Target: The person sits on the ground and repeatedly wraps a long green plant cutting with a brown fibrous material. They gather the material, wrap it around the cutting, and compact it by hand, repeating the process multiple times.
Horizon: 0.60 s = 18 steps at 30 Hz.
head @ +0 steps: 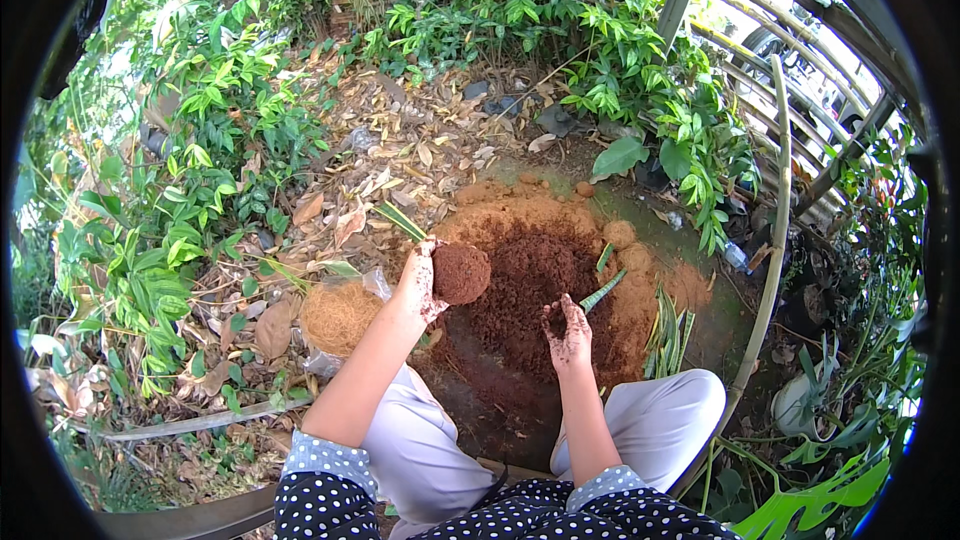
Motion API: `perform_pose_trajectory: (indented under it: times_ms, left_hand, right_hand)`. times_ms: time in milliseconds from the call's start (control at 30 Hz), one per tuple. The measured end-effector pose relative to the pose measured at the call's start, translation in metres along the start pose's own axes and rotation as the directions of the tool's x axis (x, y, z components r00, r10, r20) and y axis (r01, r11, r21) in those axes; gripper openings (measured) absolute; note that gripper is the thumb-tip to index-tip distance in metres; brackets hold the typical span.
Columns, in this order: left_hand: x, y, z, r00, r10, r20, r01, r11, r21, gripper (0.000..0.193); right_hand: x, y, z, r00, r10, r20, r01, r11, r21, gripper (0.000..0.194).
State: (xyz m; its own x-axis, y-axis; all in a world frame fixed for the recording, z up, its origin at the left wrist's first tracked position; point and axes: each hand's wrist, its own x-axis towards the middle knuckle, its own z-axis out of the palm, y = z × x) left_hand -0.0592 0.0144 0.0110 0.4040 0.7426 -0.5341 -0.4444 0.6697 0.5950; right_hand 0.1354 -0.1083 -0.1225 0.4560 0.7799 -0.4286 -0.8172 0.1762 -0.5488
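In my left hand (421, 281) is a round ball of dark brown soil or coir (463, 274), its side turned up towards me. A yellow-edged snake plant leaf (403, 220) sticks out beyond that hand, away from me; its base is hidden. My right hand (568, 334) is above the near right part of a dark brown crumbly heap (536, 270), its fingers curled around a little soil (556, 321). Both hands are smeared with soil. Just beyond the right fingertips lies a green snake plant leaf piece (604, 290).
Light tan coir (517, 211) rings the heap, with small fibre balls (619, 232) at its right. Tan fibre (341, 317) sits in clear plastic by my left forearm. Cut leaves (666, 337) lie near my right knee. A bamboo pole (772, 262) and a plastic bottle (737, 257) are farther right.
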Motion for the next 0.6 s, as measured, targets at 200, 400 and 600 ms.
perform_pose_trajectory:
  times_ms: [200, 400, 600]
  left_hand:
    - [-0.0031, 0.0012, 0.0034, 1.000, -0.001, 0.001, 0.001, 1.000, -0.013, 0.045]
    - [-0.0047, 0.0004, 0.0037, 1.000, 0.003, 0.005, -0.003, 1.000, -0.030, 0.041]
    - [0.0016, -0.0010, -0.0031, 0.999, 0.011, 0.038, -0.009, 0.999, -0.044, 0.037]
  right_hand:
    - [0.0007, -0.0030, 0.0013, 0.998, 0.013, 0.063, -0.014, 1.000, 0.017, 0.012]
    - [0.0004, 0.0009, 0.0033, 0.997, -0.018, 0.077, 0.019, 1.000, -0.022, 0.018]
    - [0.0006, -0.0003, 0.0027, 0.997, 0.021, 0.076, -0.018, 0.999, -0.039, 0.019]
